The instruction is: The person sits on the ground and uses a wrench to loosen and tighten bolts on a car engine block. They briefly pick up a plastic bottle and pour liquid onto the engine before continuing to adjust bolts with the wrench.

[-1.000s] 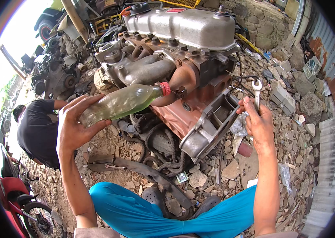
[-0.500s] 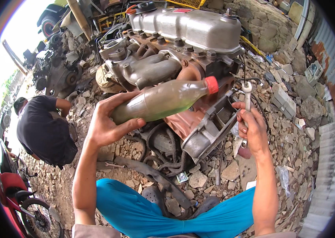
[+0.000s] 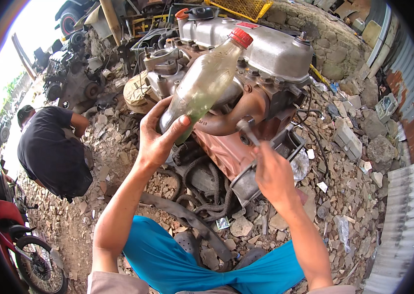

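Observation:
My left hand [image 3: 160, 134] is wrapped round the lower part of a clear plastic bottle [image 3: 202, 78] with a red cap. The bottle leans with its cap up and to the right, and a little greenish liquid shows near its base. In my right hand [image 3: 273, 174] is a combination wrench [image 3: 249, 131], partly smeared by motion, its head by the rusty exhaust manifold [image 3: 238, 110]. Whether the wrench touches the engine I cannot tell. Behind both hands stands the engine [image 3: 275, 56] with a silver valve cover. My right hand partly hides a grey metal housing [image 3: 246, 183] at the engine's near end.
Broken stones cover the ground [image 3: 118, 196]. A thick black rope [image 3: 212, 179] and a flat dark strap [image 3: 187, 215] lie before my feet. A person in a black shirt [image 3: 55, 152] crouches at left, near a red motorcycle [image 3: 8, 223]. Corrugated metal sheets [image 3: 398, 220] line the right side.
The bottle has tilted more upright and moved right and up. My right hand has swung left with the wrench, from beside the housing to the engine's front. The view has shifted slightly.

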The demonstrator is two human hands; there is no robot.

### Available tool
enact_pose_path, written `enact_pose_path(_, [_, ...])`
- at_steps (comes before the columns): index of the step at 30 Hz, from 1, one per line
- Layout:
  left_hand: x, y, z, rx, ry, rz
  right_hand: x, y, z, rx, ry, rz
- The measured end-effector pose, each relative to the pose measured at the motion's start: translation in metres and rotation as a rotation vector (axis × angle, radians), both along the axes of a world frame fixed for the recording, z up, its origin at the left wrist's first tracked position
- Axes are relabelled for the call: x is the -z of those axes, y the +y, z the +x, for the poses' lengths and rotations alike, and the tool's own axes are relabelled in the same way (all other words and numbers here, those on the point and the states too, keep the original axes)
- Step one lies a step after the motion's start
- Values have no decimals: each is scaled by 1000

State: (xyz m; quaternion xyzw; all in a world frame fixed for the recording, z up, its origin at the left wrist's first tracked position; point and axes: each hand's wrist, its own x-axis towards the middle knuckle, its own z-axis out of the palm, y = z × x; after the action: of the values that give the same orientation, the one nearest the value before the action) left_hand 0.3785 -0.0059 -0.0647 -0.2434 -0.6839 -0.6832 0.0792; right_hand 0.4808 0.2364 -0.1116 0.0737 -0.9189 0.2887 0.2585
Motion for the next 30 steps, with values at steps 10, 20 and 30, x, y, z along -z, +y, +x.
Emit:
enact_pose_path(10, [-2,-14,-2,-39,33,-36,-11,-4,-3,114,-129,11])
enact_pose_path(20, [-1,-15,-3,-51,48,-62,-13,-7,-6,116,-214,20])
enact_pose_path(30, [1,-13,-7,-58,65,-68,-12,-10,-4,68,12,-97])
